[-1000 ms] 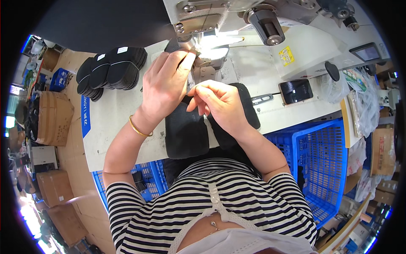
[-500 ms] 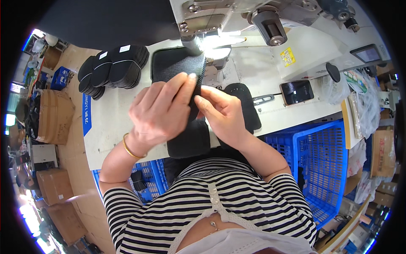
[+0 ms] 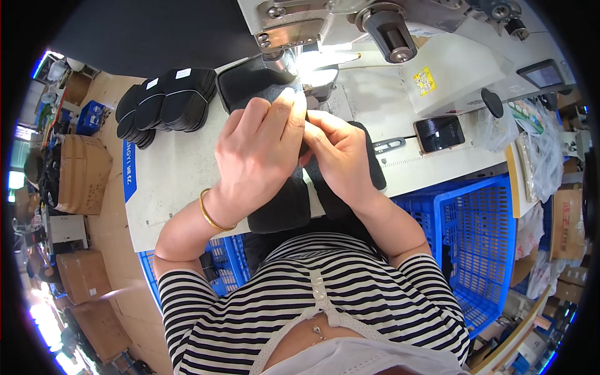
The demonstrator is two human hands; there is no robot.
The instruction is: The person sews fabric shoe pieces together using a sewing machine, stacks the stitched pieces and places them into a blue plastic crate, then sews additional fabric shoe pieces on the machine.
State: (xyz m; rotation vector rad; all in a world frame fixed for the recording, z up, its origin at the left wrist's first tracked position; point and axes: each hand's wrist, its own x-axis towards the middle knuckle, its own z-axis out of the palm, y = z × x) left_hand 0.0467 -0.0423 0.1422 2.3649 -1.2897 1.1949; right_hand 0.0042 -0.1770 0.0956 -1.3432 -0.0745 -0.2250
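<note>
A black fabric piece [image 3: 245,80] with a bound edge lies under the sewing machine head [image 3: 290,39], in the bright lamp light. My left hand [image 3: 257,150] is closed on its near edge, fingertips just in front of the needle area, and covers much of it. Close beside, my right hand [image 3: 342,159] pinches the same edge between thumb and fingers. Below my hands another black padded piece [image 3: 281,209] hangs over the table's front edge. A further black piece [image 3: 373,162] lies partly behind my right hand.
Tied stacks of black pieces [image 3: 169,103] sit on the white table [image 3: 169,178] at the left. To the right are a small metal tool [image 3: 389,145], a phone [image 3: 439,134] and the machine's body [image 3: 456,75]. Blue crates [image 3: 478,250] stand below the table's edge.
My left hand has moved right and slightly up, bringing its fingertips against my right hand's. The fabric has turned and shifted slightly left under the machine.
</note>
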